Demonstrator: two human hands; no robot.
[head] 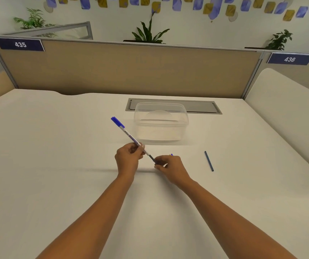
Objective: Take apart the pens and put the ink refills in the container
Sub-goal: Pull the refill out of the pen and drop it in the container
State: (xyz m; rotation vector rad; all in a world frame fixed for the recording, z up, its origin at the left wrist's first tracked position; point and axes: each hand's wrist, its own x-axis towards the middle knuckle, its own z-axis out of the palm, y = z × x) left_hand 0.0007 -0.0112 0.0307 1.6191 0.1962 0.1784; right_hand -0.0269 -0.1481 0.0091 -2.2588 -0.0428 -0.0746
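My left hand [129, 157] grips the lower end of a white pen [129, 135] with a blue cap; the pen slants up and to the left above the table. Out of the pen's near end sticks a dark blue ink refill [152, 158], pinched by the fingertips of my right hand [170, 168]. A small blue piece shows just behind my right hand's fingers. A second dark blue refill [209, 161] lies loose on the table to the right. The clear plastic container [161, 122] stands just beyond my hands, with nothing visible inside.
The white table [56, 165] ends at a tan partition [131, 70] behind. A grey cable hatch [202, 106] is set into the tabletop behind the container. A cream side panel [290, 109] rises at the right.
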